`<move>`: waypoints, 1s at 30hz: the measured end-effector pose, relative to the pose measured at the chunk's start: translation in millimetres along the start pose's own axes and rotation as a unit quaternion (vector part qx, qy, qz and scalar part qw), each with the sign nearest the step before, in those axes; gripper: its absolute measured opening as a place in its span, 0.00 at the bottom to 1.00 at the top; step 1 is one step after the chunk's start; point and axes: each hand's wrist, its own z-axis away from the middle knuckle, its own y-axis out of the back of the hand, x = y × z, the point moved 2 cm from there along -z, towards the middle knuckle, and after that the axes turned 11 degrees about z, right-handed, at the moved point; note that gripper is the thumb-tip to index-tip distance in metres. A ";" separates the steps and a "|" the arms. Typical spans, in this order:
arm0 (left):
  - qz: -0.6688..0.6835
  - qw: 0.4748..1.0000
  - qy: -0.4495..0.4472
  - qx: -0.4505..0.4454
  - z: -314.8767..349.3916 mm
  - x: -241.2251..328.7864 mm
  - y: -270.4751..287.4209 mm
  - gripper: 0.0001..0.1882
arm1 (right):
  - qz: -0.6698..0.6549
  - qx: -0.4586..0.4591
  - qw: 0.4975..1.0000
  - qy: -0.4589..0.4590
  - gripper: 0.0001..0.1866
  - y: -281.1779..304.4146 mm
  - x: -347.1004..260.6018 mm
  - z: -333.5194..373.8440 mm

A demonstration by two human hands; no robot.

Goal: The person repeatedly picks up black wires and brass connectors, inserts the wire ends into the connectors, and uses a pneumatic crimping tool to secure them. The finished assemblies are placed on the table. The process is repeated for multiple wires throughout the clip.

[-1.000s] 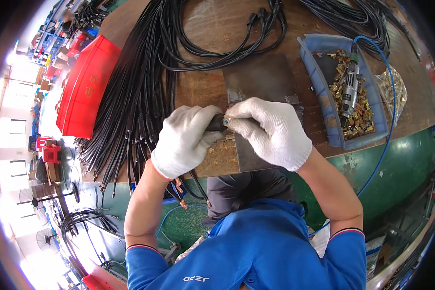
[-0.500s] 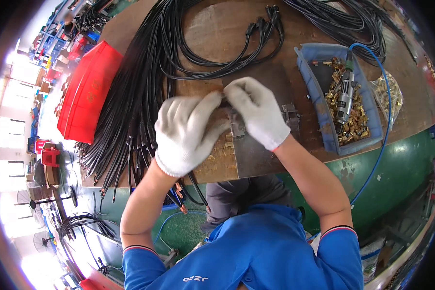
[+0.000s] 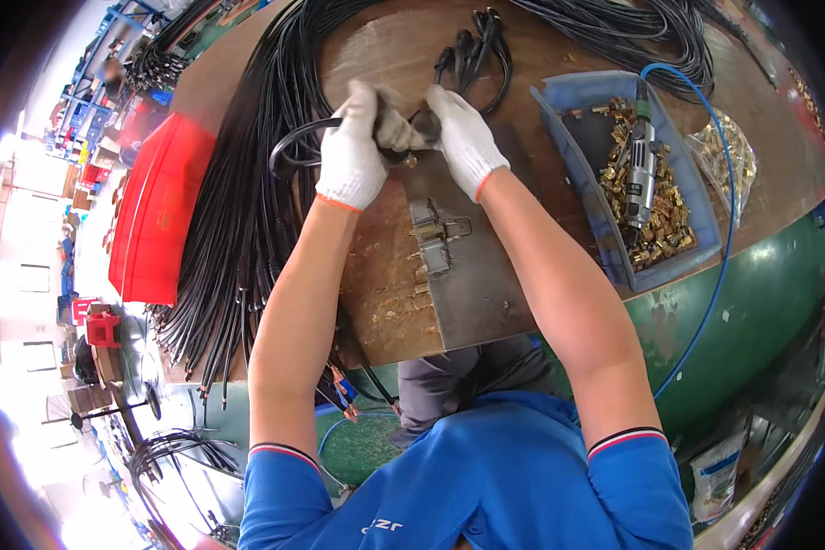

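Note:
Both white-gloved hands are raised over the far middle of the table at a coil of black cables. My left hand is closed round the cables, part of which loops out on its left side. My right hand grips the same dark bundle from the right, its fingertips close to the left ones. Motion smears the fingers and the cable between them. Dark cable ends stick up just beyond the right hand. Nearer to me, a small metal fixture sits on a dark plate.
At right, a blue bin holds brass fittings and a grey pneumatic tool on a blue hose. Beside it lies a clear bag of fittings. Many black cables lie at left by a red bin. More cables lie far right.
Both hands have moved forward from above the metal fixture to the coiled black cables and taken hold of them. The coil is pulled together, and the fixture is now uncovered.

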 end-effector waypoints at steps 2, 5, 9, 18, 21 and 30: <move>-0.111 0.993 0.020 0.041 -1.7 -19.2 -3.8 0.30 | -0.061 -0.018 0.997 -0.044 0.25 1.2 2.8 -5.0; -0.230 0.973 0.029 -0.018 -0.3 -26.8 12.3 0.24 | -0.059 -0.150 0.984 -0.075 0.24 3.2 -10.2 5.9; -0.278 0.960 -0.047 0.004 -0.4 -36.9 12.3 0.13 | 0.049 -0.114 0.992 0.015 0.25 -5.5 -13.0 21.2; -0.269 0.961 -0.058 0.023 3.4 -56.8 22.9 0.10 | 0.084 -0.083 0.982 0.151 0.23 -2.2 13.2 9.0; -0.215 0.969 -0.118 0.038 14.4 -68.1 24.5 0.09 | 0.140 -0.078 0.971 0.178 0.24 -6.7 22.9 7.7; -0.373 0.912 -0.134 0.102 31.6 -48.7 26.1 0.17 | 0.194 -0.101 0.970 0.108 0.25 -3.5 -2.7 25.3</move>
